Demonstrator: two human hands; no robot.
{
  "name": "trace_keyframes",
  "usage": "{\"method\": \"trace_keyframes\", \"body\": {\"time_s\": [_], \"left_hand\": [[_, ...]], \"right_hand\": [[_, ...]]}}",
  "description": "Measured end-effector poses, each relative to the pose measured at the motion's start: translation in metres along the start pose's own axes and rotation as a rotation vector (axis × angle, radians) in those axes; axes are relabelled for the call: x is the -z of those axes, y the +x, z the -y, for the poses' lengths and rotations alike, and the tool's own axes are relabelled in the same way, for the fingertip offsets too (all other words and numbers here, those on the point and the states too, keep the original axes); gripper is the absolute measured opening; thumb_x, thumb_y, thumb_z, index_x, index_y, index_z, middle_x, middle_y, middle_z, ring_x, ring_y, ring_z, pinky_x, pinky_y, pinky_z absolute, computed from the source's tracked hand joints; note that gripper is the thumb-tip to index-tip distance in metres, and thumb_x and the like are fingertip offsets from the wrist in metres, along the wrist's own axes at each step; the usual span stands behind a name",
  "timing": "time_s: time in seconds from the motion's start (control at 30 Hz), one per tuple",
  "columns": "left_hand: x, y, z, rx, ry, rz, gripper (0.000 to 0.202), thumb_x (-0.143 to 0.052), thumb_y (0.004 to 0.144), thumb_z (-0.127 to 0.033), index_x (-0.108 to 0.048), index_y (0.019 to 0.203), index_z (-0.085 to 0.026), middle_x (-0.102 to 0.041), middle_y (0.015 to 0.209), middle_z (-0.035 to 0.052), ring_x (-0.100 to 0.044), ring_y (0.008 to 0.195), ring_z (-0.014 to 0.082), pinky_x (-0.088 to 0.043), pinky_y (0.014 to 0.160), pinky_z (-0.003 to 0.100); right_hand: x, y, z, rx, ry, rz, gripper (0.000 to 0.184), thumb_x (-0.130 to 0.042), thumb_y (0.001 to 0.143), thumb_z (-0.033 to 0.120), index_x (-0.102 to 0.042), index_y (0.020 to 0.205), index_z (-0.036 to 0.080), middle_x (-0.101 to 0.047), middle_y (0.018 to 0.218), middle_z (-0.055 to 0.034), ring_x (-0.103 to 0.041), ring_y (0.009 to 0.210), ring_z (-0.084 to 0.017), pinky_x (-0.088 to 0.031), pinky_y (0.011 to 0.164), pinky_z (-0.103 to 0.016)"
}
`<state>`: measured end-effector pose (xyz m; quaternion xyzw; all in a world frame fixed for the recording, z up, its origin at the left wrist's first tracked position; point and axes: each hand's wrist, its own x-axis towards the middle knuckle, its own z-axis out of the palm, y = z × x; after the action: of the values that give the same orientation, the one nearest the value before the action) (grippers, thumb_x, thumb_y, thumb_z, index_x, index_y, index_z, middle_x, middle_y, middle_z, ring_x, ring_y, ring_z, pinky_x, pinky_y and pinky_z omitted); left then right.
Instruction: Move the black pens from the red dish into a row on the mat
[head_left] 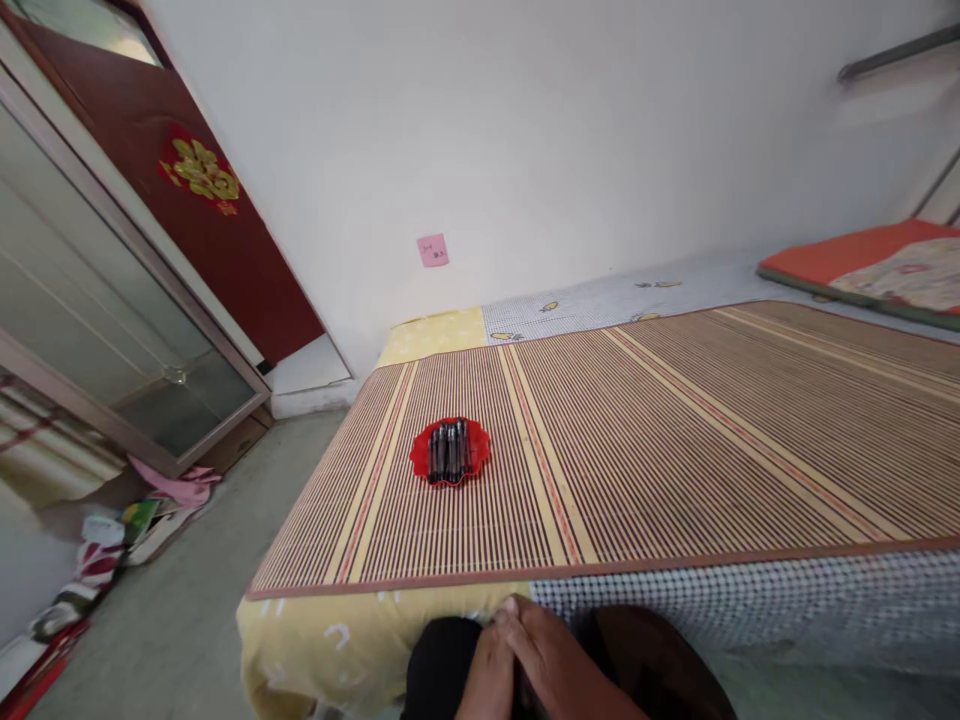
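Striped bamboo mat (675, 440) covers the bed, and near its left end sits a red tray (418, 458) of dark pens (448, 452). Below the mat's near edge, the right hand (559, 650) lies flat over the left hand (486, 685), neither visibly holding anything. A clumsy reach could probably tip the shallow tray and scatter the pens.

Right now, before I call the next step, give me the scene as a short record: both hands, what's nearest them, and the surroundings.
left hand: bottom edge of view, partly under the other hand, nothing seen in it
right hand: laid over the left, fingers out flat, empty
bed: edge just beyond the hands
mat: striped, covers most of the bed
dish: red, on the mat, apart from both hands
pens: dark, side by side in the dish
note: pink, on the wall
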<state>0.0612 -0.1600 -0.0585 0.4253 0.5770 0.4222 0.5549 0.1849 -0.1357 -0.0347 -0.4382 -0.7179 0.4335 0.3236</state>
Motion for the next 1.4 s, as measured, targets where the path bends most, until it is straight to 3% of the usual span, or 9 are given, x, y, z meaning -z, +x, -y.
{"method": "trace_keyframes", "body": {"time_s": [0.2,0.33,0.47,0.7,0.9,1.03,1.13,1.23,1.4], "left_hand": [[0.023,0.012,-0.043,-0.226,0.106,-0.182,0.045,-0.057,0.084,-0.060,-0.067,0.084,-0.016,-0.057,0.062,-0.0007,-0.049,0.056,0.0138,-0.041,0.052,0.023],[0.047,0.017,-0.047,-0.297,0.233,-0.358,0.043,-0.058,0.081,-0.060,-0.064,0.076,-0.019,-0.059,0.063,0.0012,-0.054,0.060,0.0172,-0.045,0.056,0.025],[0.053,0.031,-0.056,-0.321,0.359,-0.378,0.037,-0.055,0.084,-0.051,-0.067,0.096,-0.019,-0.071,0.092,0.0089,-0.065,0.085,0.0243,-0.052,0.078,0.032],[0.000,0.078,-0.089,-0.267,0.730,-0.186,0.028,-0.049,0.084,-0.021,-0.068,0.104,-0.020,-0.073,0.091,0.0126,-0.068,0.088,0.0269,-0.047,0.090,0.039],[-0.046,0.103,-0.090,-0.166,0.884,-0.101,0.029,-0.044,0.091,-0.025,-0.066,0.105,-0.014,-0.071,0.081,0.0168,-0.067,0.078,0.0303,-0.047,0.084,0.044],[-0.048,0.098,-0.076,-0.297,0.691,-0.131,0.035,-0.038,0.095,-0.032,-0.067,0.109,-0.018,-0.072,0.095,0.0146,-0.067,0.089,0.0274,-0.046,0.089,0.038],[-0.021,0.082,-0.064,-0.384,0.533,-0.139,0.035,-0.047,0.091,-0.033,-0.065,0.118,-0.019,-0.071,0.114,0.0126,-0.064,0.105,0.0250,-0.046,0.094,0.034],[0.043,0.056,-0.050,-0.390,0.523,-0.411,0.035,-0.053,0.086,-0.041,-0.069,0.107,-0.018,-0.073,0.110,0.0118,-0.065,0.104,0.0269,-0.048,0.094,0.037],[0.169,-0.024,-0.024,-0.181,0.636,-1.020,0.030,-0.053,0.086,-0.049,-0.069,0.092,-0.024,-0.074,0.083,0.0022,-0.069,0.075,0.0250,-0.056,0.065,0.034]], "right_hand": [[0.015,0.073,0.023,0.047,-0.060,-0.125,0.041,-0.031,0.101,0.042,-0.062,0.086,0.020,-0.066,0.081,-0.0036,-0.061,0.078,-0.017,-0.041,0.071,-0.026],[0.002,0.088,0.017,0.063,-0.058,-0.130,0.027,-0.040,0.099,0.032,-0.062,0.089,0.019,-0.066,0.084,-0.0034,-0.061,0.079,-0.016,-0.039,0.069,-0.025],[-0.011,0.084,0.006,0.074,-0.119,-0.091,0.014,-0.049,0.090,0.019,-0.064,0.089,0.018,-0.067,0.089,-0.0053,-0.062,0.084,-0.018,-0.040,0.072,-0.025],[0.018,0.093,-0.020,0.014,-0.013,-0.027,0.023,-0.047,0.086,0.011,-0.066,0.096,0.016,-0.072,0.089,-0.0081,-0.065,0.081,-0.019,-0.044,0.070,-0.024],[0.058,0.096,-0.047,-0.099,-0.175,-0.146,0.029,-0.041,0.087,0.011,-0.066,0.099,0.017,-0.072,0.097,-0.0107,-0.066,0.090,-0.021,-0.045,0.080,-0.029],[0.056,0.095,-0.039,-0.088,-0.347,-0.150,0.029,-0.038,0.089,0.012,-0.065,0.100,0.016,-0.069,0.099,-0.0125,-0.066,0.091,-0.022,-0.045,0.080,-0.030],[0.056,0.091,-0.030,-0.047,-0.336,-0.114,0.024,-0.044,0.089,0.017,-0.066,0.097,0.017,-0.068,0.098,-0.0107,-0.066,0.091,-0.021,-0.046,0.080,-0.030],[0.085,0.078,-0.045,-0.028,-0.231,-0.126,0.024,-0.047,0.089,0.028,-0.068,0.097,0.017,-0.069,0.100,-0.0117,-0.066,0.091,-0.022,-0.049,0.083,-0.033],[0.192,-0.001,-0.116,-0.080,-0.502,-0.760,0.054,-0.041,0.093,0.054,-0.065,0.111,0.009,-0.064,0.110,-0.0286,-0.058,0.112,-0.036,-0.043,0.098,-0.052]]}}
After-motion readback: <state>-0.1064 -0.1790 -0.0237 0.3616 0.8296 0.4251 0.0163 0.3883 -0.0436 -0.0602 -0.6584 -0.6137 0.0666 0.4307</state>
